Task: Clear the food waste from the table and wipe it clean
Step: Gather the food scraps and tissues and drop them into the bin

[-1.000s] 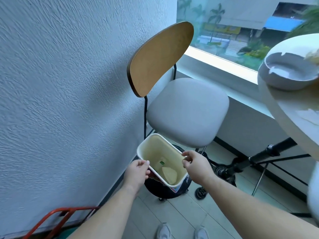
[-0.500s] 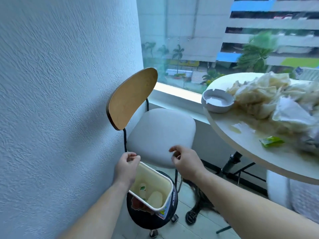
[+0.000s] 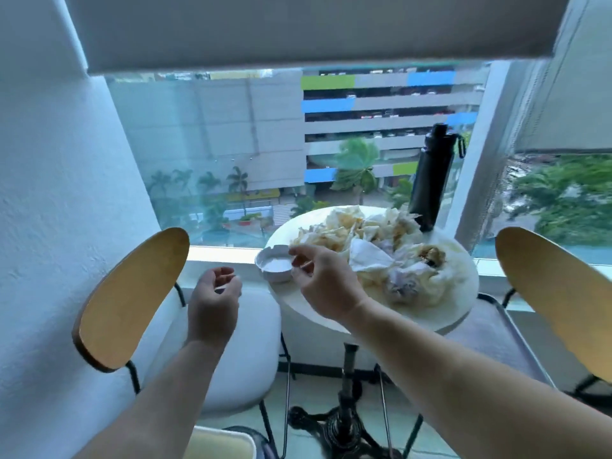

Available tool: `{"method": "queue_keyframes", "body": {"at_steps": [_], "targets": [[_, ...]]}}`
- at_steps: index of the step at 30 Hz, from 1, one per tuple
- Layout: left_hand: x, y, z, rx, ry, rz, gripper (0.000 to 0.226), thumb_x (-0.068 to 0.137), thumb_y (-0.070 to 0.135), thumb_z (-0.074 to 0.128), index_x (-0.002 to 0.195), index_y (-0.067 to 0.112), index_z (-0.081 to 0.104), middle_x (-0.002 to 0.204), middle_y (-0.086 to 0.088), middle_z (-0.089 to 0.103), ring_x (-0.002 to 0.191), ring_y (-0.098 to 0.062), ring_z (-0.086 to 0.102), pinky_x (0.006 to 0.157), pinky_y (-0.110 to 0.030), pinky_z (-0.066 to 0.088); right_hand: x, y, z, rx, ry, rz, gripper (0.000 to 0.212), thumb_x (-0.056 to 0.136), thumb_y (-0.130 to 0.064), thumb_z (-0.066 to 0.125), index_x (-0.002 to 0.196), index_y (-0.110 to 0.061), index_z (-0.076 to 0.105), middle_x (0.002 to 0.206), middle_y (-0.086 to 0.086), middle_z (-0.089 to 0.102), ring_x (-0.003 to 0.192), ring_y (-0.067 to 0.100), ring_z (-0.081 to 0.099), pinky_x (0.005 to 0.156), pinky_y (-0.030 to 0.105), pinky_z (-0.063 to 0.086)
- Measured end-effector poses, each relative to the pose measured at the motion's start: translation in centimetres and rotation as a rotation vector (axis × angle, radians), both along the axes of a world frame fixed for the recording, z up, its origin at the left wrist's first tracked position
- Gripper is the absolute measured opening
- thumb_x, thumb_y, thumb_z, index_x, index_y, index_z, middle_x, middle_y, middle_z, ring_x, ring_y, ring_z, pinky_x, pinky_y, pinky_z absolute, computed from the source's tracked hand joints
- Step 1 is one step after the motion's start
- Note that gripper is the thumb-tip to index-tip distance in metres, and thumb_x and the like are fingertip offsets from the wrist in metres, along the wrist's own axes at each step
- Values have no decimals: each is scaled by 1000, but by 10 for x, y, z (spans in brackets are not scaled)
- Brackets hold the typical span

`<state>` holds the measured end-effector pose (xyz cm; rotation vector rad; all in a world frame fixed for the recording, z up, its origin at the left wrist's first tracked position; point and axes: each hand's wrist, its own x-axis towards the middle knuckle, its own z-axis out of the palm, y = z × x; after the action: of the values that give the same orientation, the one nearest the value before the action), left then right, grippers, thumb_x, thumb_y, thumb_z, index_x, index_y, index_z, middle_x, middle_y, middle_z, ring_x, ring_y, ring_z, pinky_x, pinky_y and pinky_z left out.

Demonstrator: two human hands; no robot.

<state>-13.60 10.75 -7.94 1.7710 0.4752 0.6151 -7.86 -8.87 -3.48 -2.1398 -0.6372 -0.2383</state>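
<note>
Hovering over the near-left edge of the round white table (image 3: 430, 318), the person's right hand (image 3: 326, 286) hangs loosely curled and empty beside the white ashtray (image 3: 275, 268), the left hand (image 3: 213, 303) likewise empty above a chair seat (image 3: 245, 352), while crumpled food waste (image 3: 381, 246) covers the tabletop.

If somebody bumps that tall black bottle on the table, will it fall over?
Probably, yes. The black bottle stands upright, tall and narrow, so a sideways bump could tip it. It looks round and stands near the far edge of the table, so it might then roll off. Whether it is full cannot be seen.
</note>
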Motion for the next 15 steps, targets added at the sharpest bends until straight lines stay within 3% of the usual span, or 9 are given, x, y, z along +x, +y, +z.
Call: {"method": "queue_keyframes", "body": {"at_steps": [4, 8, 12, 15], "targets": [[32, -39, 31, -92, -72, -75, 16, 101, 14, 65, 117, 13, 66, 104, -11, 75, 86, -27, 75, 68, -36, 62, 25, -65, 16, 43, -47, -126, 37, 94, -14, 67, 131, -18, 71, 107, 0, 77, 93, 15, 72, 91, 29, 58], [58, -87, 49, -146, -84, -179, 17, 102, 10, 63, 119, 8, 64, 99, -13, 76, 85, -28, 77, 74, -39, 64, 49, -132, 23, 59, -89, -229, 34, 93, -11, 70, 127, -15, 72, 102, -2, 76, 85, 8, 69, 79, 5, 48], [88, -131, 50, -126, -73, -231, 15, 98, 15, 69, 112, 11, 70, 95, -11, 80, 87, -28, 79, 85, -47, 65, 68, -186, 21, 64, -80, -265, 32, 92, -10, 70, 123, -16, 74, 98, -4, 76, 89, 13, 72, 83, 19, 55], [103, -159, 49, -54, -67, -275, 25, 82, 30, 72, 104, 18, 73, 94, -7, 80, 88, -27, 77, 88, -54, 63, 83, -212, 16, 61, -89, -285, 29, 93, -10, 70, 119, -22, 75, 89, -13, 73, 78, -3, 67, 73, 12, 52]]}}
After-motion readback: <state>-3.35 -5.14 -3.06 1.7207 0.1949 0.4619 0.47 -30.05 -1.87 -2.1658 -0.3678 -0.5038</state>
